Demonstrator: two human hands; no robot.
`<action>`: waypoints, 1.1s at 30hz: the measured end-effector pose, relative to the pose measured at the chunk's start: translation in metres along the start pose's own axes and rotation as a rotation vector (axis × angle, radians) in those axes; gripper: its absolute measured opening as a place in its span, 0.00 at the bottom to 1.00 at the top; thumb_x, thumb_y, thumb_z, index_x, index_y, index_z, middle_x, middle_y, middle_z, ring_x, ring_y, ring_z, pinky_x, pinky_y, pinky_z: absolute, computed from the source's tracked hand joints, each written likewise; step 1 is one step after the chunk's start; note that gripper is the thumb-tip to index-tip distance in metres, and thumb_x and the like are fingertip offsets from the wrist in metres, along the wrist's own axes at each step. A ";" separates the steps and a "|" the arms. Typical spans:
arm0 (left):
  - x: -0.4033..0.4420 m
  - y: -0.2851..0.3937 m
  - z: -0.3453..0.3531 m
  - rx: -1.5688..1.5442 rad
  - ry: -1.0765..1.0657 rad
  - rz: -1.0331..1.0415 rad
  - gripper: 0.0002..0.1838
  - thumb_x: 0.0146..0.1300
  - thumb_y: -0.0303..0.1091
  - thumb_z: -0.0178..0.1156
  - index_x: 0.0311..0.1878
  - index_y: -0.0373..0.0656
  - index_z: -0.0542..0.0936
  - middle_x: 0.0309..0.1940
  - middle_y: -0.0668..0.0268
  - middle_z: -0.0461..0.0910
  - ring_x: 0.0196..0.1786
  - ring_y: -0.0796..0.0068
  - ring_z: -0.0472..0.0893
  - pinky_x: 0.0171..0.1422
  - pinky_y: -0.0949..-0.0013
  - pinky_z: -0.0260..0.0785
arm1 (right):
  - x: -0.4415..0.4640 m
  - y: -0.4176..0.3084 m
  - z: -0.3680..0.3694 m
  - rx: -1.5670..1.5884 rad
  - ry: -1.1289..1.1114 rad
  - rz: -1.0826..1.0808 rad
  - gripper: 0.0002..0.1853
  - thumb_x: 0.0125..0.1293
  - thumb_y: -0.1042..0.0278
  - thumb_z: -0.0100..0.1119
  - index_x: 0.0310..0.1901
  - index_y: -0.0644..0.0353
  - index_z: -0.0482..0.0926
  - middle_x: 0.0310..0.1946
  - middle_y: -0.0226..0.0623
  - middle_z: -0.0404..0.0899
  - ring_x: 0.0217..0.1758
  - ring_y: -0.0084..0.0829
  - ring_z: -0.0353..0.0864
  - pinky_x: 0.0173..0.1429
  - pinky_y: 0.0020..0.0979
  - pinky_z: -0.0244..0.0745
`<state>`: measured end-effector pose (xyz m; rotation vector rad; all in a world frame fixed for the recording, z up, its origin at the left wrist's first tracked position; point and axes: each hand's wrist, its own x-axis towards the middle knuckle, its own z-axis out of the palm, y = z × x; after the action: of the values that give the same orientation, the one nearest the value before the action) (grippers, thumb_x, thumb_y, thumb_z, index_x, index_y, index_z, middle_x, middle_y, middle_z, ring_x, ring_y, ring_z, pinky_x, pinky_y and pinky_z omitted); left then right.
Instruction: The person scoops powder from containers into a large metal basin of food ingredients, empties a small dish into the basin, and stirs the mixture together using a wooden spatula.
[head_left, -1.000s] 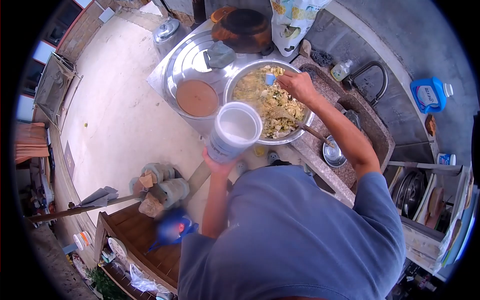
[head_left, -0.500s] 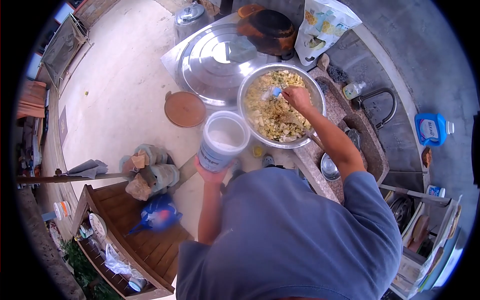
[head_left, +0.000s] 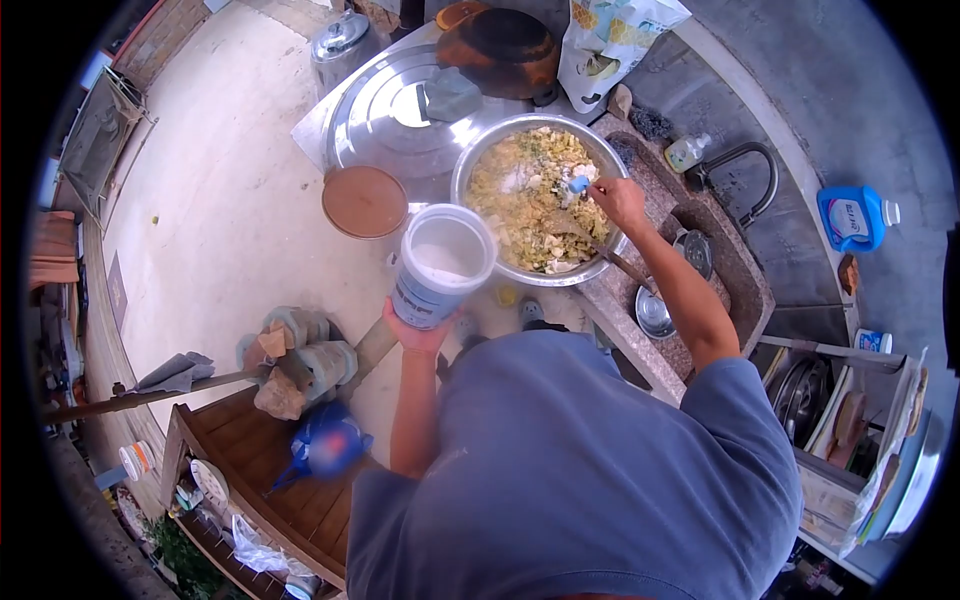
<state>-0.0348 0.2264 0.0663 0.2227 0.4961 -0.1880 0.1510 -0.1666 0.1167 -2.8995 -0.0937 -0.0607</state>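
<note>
My left hand [head_left: 418,330] grips a translucent plastic tub [head_left: 440,285] from below; white powder [head_left: 440,262] lies inside. A small blue scoop [head_left: 578,184] is pinched in my right hand [head_left: 620,203], above the right part of a wide metal basin [head_left: 462,180]. Chopped yellow-green food [head_left: 525,215] fills the basin, with a white patch on its left part. A wooden-handled spoon [head_left: 622,262] rests in the food and leans over the basin's lower right rim.
Beyond the basin are a large metal lid [head_left: 380,110], a dark pan [head_left: 497,52] and a patterned bag [head_left: 612,45]. A brown round lid [head_left: 365,202] lies left of the tub. At the right stands a stone sink [head_left: 745,290] with a faucet [head_left: 772,180].
My right hand and the blue scoop have moved rightward over the basin. The tub has shifted left from its position a second ago. The whole view has also shifted with my head.
</note>
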 end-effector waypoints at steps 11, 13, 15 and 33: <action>0.021 -0.013 0.003 0.066 -0.024 -0.080 0.49 0.56 0.78 0.36 0.74 0.54 0.65 0.71 0.53 0.65 0.62 0.40 0.69 0.56 0.33 0.64 | -0.044 -0.156 -0.117 0.725 -0.090 -0.667 0.11 0.63 0.75 0.64 0.48 0.59 0.85 0.32 0.40 0.81 0.35 0.41 0.83 0.40 0.38 0.76; 0.022 -0.014 -0.001 0.122 -0.010 -0.088 0.48 0.57 0.77 0.37 0.73 0.55 0.65 0.72 0.54 0.64 0.65 0.41 0.68 0.57 0.32 0.63 | -0.047 -0.174 -0.089 0.554 -0.139 -0.847 0.12 0.58 0.77 0.63 0.44 0.59 0.85 0.33 0.40 0.82 0.38 0.41 0.85 0.41 0.40 0.78; 0.027 -0.014 -0.007 0.161 -0.036 -0.089 0.47 0.57 0.76 0.37 0.74 0.56 0.65 0.73 0.56 0.64 0.67 0.42 0.67 0.57 0.30 0.63 | -0.046 -0.190 -0.072 0.333 -0.271 -0.884 0.11 0.56 0.74 0.61 0.41 0.57 0.85 0.38 0.37 0.84 0.41 0.42 0.86 0.42 0.42 0.80; 0.043 -0.026 -0.025 0.253 -0.176 -0.104 0.49 0.57 0.73 0.43 0.77 0.55 0.59 0.75 0.58 0.63 0.72 0.42 0.65 0.62 0.26 0.61 | -0.050 -0.152 -0.058 0.654 -0.580 -0.601 0.08 0.55 0.73 0.60 0.36 0.63 0.86 0.30 0.52 0.83 0.34 0.45 0.85 0.42 0.40 0.78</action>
<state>-0.0148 0.2023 0.0194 0.4234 0.3081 -0.3698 0.0886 -0.0362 0.2067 -2.0640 -0.8907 0.5874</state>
